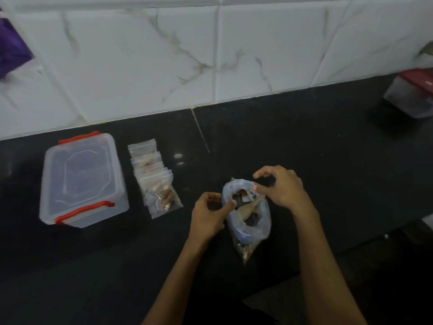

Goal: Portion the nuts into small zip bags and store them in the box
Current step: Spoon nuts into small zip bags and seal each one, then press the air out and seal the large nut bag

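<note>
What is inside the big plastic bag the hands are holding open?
A wooden spoon lies in the bag, with a few brown nuts near its mouth and more at the bottom. Both hands pinch the rim. Folds and blur hide the rest.

table (304, 160): dark polished stone, glossy
wall (164, 55): glossy marbled tile
box (82, 181): translucent plastic, red clips
bags (157, 184): clear thin plastic film
</note>
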{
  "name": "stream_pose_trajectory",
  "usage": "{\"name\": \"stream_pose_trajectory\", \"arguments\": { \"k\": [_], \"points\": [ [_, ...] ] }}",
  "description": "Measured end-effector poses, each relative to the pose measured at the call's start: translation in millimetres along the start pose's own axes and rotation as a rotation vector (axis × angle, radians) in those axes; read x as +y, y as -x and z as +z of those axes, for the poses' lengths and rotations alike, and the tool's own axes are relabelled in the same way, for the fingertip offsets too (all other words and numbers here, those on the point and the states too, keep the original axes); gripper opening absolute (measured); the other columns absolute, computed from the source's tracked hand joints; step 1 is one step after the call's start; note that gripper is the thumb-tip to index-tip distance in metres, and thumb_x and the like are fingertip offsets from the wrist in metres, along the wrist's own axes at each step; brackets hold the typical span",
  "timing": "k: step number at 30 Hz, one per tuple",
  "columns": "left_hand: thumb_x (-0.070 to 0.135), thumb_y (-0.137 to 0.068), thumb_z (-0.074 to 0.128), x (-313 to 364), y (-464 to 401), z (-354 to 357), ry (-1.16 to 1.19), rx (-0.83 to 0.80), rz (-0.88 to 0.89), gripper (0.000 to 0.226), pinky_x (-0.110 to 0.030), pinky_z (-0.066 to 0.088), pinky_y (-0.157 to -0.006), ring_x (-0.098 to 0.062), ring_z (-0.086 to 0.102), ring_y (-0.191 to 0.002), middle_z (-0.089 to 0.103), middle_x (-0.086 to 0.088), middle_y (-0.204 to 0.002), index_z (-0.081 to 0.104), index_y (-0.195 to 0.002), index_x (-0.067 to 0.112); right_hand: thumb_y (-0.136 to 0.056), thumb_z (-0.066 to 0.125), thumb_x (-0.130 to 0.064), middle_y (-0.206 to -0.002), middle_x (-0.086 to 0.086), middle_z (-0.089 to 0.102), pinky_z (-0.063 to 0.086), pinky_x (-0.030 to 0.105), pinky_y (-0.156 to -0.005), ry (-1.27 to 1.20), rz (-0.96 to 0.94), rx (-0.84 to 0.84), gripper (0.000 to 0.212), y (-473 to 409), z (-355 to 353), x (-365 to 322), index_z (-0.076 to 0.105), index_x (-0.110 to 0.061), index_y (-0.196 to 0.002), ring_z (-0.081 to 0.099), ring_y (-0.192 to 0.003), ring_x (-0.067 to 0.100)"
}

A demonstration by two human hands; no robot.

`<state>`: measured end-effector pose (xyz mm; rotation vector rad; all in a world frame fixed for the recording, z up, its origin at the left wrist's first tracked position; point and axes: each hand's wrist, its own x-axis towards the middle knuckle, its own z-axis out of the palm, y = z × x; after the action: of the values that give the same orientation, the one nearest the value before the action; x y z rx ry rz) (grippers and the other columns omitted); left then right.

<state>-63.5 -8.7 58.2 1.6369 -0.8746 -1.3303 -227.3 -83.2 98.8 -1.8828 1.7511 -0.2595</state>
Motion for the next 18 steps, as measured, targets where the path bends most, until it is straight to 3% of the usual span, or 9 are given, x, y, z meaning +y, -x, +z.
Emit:
{"name": "stream_pose_trajectory", "arguments": {
  "k": [3, 6, 8, 12, 18],
  "points": [
    [0.014, -0.079, 0.072, -2, 0, 11, 0.007, 0.019, 0.001, 0.026, -0.047, 0.056, -0.079, -0.018, 0.063, -0.093, 0.059, 0.005, -0.096, 0.055, -0.098, 0.018, -0.084, 0.066, -0.031, -0.109, -0.004, 0.053, 0.038, 0.037, -0.096, 0.107, 0.050, -0.027, 0.020, 5, 1, 12, 0.062, -0.035, -0.103, 0.050, -0.108, 0.018],
    [0.007, -0.079, 0.069, -4, -2, 14, -0.008, 0.061, -0.010, 0.027, -0.045, 0.057, -0.080, -0.017, 0.063, -0.093, 0.058, 0.005, -0.096, 0.053, -0.095, 0.022, -0.087, 0.062, -0.015, -0.103, -0.002, 0.060, 0.047, 0.028, -0.080, -0.033, 0.084, -0.050, 0.018, 6, 0, 18, 0.065, -0.025, -0.101, 0.057, -0.093, 0.013],
    [0.003, -0.081, 0.066, -5, -3, 15, 0.001, 0.060, -0.010, 0.027, -0.041, 0.058, -0.076, -0.017, 0.063, -0.091, 0.057, 0.003, -0.097, 0.052, -0.096, 0.021, -0.088, 0.060, -0.008, -0.095, -0.001, 0.063, 0.043, 0.021, -0.069, -0.068, 0.103, -0.102, 0.017, 6, -3, 22, 0.066, -0.020, -0.098, 0.058, -0.086, 0.010],
    [-0.003, -0.085, 0.058, -4, -4, 17, -0.013, 0.033, -0.036, 0.021, -0.039, 0.059, -0.068, -0.020, 0.064, -0.084, 0.059, -0.004, -0.094, 0.055, -0.097, 0.015, -0.088, 0.059, -0.004, -0.086, -0.003, 0.064, 0.039, 0.015, -0.061, -0.085, 0.062, -0.107, 0.019, 8, -19, 29, 0.070, -0.019, -0.089, 0.060, -0.083, 0.008],
    [-0.005, -0.089, 0.050, -3, -4, 15, 0.036, 0.019, -0.075, 0.031, -0.031, 0.056, -0.067, -0.019, 0.062, -0.092, 0.055, 0.000, -0.100, 0.055, -0.111, 0.016, -0.087, 0.062, -0.007, -0.079, -0.011, 0.061, 0.039, 0.019, -0.070, -0.282, 0.034, 0.083, 0.019, 12, -65, 47, 0.070, -0.024, -0.087, 0.054, -0.077, 0.001]
  ]
}}
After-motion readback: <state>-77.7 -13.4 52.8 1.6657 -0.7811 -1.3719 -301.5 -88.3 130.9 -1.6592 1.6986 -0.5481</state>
